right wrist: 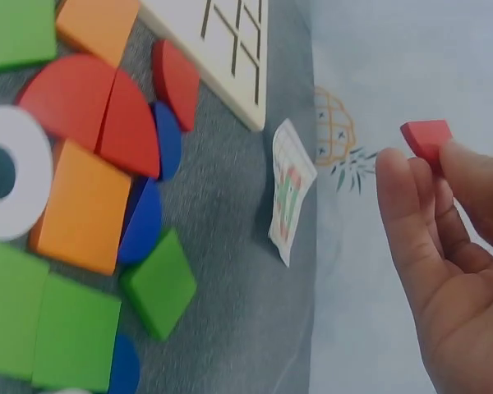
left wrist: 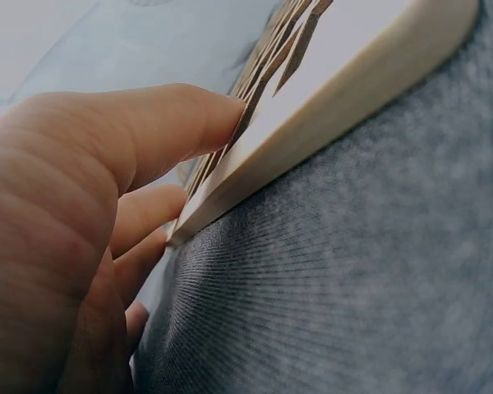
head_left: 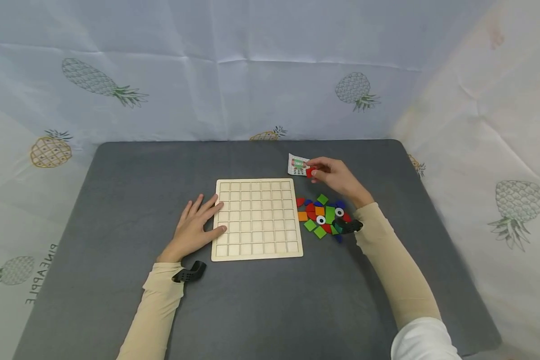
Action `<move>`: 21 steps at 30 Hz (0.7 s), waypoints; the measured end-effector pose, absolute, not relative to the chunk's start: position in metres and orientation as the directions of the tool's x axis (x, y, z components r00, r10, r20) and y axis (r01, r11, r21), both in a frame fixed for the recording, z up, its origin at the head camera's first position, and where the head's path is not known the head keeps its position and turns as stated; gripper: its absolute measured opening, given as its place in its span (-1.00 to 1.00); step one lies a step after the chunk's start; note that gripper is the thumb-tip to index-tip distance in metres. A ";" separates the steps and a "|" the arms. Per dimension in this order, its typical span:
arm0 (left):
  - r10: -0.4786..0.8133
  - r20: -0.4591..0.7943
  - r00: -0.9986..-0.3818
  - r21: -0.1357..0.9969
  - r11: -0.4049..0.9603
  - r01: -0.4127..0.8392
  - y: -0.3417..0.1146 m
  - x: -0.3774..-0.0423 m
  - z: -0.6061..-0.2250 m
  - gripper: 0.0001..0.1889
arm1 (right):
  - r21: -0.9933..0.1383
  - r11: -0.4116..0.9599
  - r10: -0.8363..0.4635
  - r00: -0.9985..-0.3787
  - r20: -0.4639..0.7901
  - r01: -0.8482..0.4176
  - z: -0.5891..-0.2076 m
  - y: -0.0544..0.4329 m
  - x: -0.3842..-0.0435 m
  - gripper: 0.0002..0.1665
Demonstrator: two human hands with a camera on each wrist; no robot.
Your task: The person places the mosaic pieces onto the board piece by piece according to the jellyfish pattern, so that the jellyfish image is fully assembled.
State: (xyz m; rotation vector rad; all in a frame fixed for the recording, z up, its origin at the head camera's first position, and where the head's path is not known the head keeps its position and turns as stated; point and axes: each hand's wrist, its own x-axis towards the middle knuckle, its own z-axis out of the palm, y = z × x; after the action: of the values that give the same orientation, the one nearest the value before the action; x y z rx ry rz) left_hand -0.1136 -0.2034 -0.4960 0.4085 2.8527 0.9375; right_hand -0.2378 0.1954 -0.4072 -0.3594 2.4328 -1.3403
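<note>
A pale wooden grid board [head_left: 257, 258] lies in the middle of the grey table. My left hand [head_left: 192, 231] rests on its left edge with fingers spread; in the left wrist view the thumb [left wrist: 181, 123] presses on the board's rim [left wrist: 312, 139]. My right hand [head_left: 337, 176] pinches a small red piece [right wrist: 427, 138] between thumb and fingers. In the head view that hand overlaps the right side of a small printed card [head_left: 297, 165], which lies behind the board. The right wrist view shows the red piece held up, apart from the card.
Right of the board lies a loose cluster of flat pieces: green diamonds [head_left: 320, 232], orange squares [head_left: 302, 216], red and blue curved pieces, and white rings [head_left: 321, 220]. My right wrist strap [head_left: 348, 226] hangs over part of it. A pineapple-print curtain [head_left: 234, 95] stands behind the table.
</note>
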 end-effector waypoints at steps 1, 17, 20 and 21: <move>0.288 -0.020 -0.957 0.596 0.773 0.220 -0.203 -0.113 -0.496 -0.23 | -0.858 0.512 -0.375 -0.910 -0.174 -0.047 -0.407 0.193 -0.238 -0.59; 0.285 -0.021 -0.958 0.601 0.770 0.216 -0.202 -0.114 -0.496 -0.24 | -0.895 0.446 -0.340 -0.927 -0.160 -0.009 -0.408 0.166 -0.246 -0.64; 0.282 -0.029 -0.959 0.599 0.773 0.209 -0.202 -0.114 -0.496 -0.23 | -0.903 0.429 -0.366 -0.919 -0.147 -0.027 -0.409 0.161 -0.246 -0.66; 0.281 -0.029 -0.959 0.597 0.775 0.209 -0.202 -0.114 -0.496 -0.23 | -0.906 0.422 -0.372 -0.917 -0.145 -0.028 -0.409 0.159 -0.246 -0.66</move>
State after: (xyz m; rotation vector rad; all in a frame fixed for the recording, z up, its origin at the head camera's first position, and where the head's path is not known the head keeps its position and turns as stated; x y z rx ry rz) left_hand -0.1142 -0.2018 -0.4961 0.3953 2.8487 0.9373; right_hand -0.2456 0.1591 -0.4088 -0.3440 2.3579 -1.4928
